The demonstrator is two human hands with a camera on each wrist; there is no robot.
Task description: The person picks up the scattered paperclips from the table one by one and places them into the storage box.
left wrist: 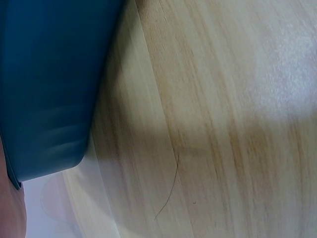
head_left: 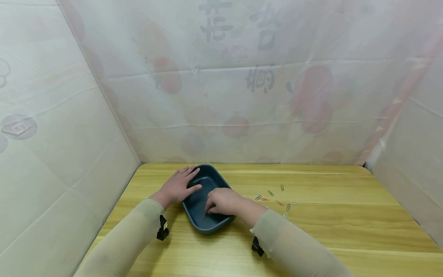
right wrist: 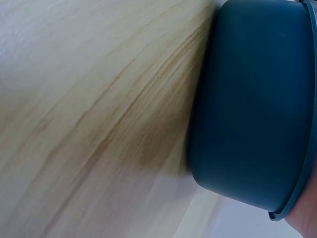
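A dark blue rectangular tray point(head_left: 203, 227) stands on the wooden table point(head_left: 346, 219) near its left side. My left hand point(head_left: 180, 185) lies flat on the tray's left rim, fingers straight and thumb reaching over the edge. Inside the tray, my right hand point(head_left: 221, 202) has its fingers bent down to the floor; what lies under the fingertips is hidden. Several coloured paper clips point(head_left: 273, 197) are scattered on the table just right of the tray. Both wrist views show only the tray's outer wall point(left wrist: 44, 89) point(right wrist: 252, 99) and bare wood.
White printed cloth walls point(head_left: 242, 96) close the table in at the back, left and right. The table's right half point(head_left: 363, 231) is bare wood. Black camera straps point(head_left: 162, 229) sit on both wrists.
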